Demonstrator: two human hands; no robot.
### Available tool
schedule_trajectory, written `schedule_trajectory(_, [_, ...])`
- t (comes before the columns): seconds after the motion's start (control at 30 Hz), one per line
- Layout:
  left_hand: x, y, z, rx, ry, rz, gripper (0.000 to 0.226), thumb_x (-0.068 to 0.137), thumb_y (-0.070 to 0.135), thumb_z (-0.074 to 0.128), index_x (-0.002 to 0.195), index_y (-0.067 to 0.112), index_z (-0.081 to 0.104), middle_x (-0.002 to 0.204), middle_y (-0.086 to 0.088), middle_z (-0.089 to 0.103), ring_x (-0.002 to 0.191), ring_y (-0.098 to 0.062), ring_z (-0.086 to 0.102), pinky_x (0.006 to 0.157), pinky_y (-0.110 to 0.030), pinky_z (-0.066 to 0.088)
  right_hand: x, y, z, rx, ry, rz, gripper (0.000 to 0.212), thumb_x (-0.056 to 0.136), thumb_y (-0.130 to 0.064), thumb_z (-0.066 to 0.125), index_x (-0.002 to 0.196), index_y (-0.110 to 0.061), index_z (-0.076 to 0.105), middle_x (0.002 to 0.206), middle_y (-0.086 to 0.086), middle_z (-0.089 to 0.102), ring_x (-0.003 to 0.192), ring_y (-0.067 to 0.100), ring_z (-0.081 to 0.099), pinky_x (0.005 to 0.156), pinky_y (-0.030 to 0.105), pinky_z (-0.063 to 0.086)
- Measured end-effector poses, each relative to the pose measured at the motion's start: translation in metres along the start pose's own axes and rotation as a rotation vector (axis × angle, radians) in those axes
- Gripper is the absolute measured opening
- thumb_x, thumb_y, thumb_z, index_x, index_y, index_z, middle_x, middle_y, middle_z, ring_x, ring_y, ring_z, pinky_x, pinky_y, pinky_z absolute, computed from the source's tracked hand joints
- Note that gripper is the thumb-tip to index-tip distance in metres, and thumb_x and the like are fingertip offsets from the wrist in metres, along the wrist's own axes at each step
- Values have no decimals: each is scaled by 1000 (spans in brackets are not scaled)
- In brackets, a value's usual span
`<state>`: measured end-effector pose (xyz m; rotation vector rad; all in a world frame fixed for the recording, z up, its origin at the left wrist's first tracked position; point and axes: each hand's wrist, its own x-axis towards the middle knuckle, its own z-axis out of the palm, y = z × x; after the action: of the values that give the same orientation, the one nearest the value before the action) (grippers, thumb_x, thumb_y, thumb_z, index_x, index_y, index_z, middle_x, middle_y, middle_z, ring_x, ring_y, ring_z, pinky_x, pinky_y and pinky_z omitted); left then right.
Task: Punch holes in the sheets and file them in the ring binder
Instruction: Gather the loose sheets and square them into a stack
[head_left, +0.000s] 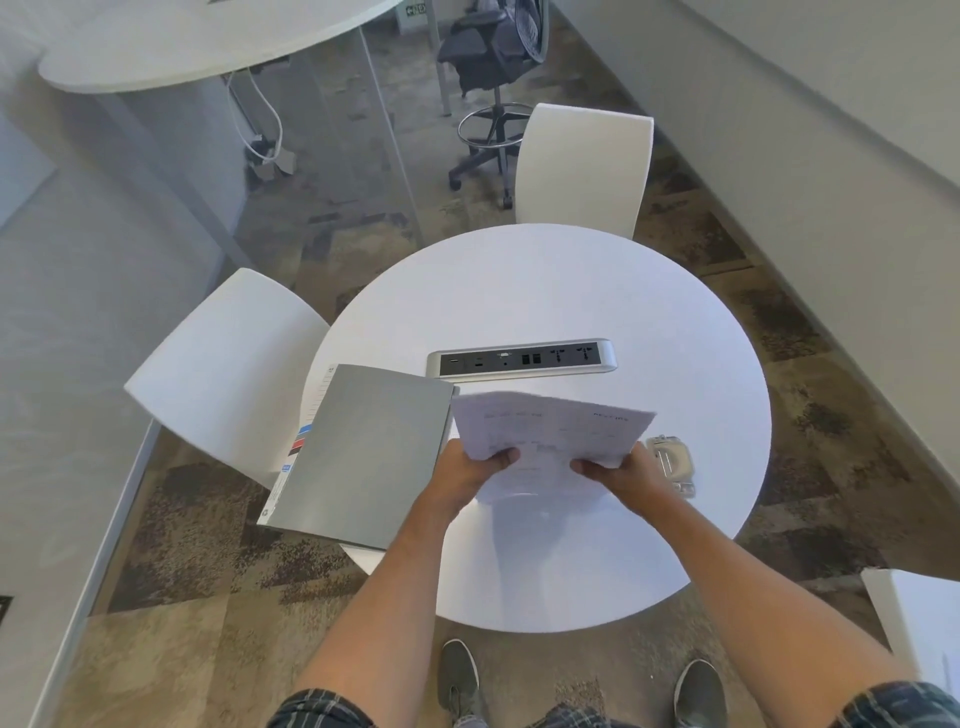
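I hold a small stack of white printed sheets above the round white table, tilted away from me. My left hand grips the sheets' near left edge and my right hand grips the near right edge, thumbs on top. A grey ring binder lies closed at the table's left side, partly over the edge, with coloured index tabs showing on its left. The silver hole punch sits on the table just right of my right hand, partly hidden by it.
A silver power and socket strip is set in the table's middle, behind the sheets. White chairs stand at the far side and left. A black office chair is farther back. My shoes show on the carpet below.
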<state>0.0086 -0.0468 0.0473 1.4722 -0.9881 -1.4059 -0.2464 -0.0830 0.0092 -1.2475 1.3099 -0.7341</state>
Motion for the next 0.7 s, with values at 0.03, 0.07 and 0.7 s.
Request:
schedule_trajectory(0.03, [1, 1, 0, 2, 11, -20, 29, 71, 24, 90, 97, 32, 80, 108, -3, 79, 104, -24, 73, 88, -37, 60, 0, -1, 0, 14, 13, -1, 31, 79, -18, 90, 85, -43, 73, 84, -21, 78, 84, 1, 71, 77, 31, 57])
schedule_trajectory(0.07, [2, 4, 0, 4, 7, -37, 26, 72, 26, 91, 95, 32, 81, 106, -1, 79, 101, -22, 75, 82, -33, 61, 1, -3, -1, 43, 18, 0, 27, 79, -20, 91, 84, -42, 76, 87, -20, 79, 82, 0, 73, 75, 28, 57])
schedule_trajectory(0.7, [4, -13, 2, -233, 30, -162, 34, 81, 18, 85, 113, 17, 75, 113, -6, 78, 103, -25, 75, 87, -38, 61, -2, -8, 3, 447, -76, 68, 22, 94, -12, 74, 116, -14, 73, 113, 12, 79, 99, 32, 77, 72, 35, 64])
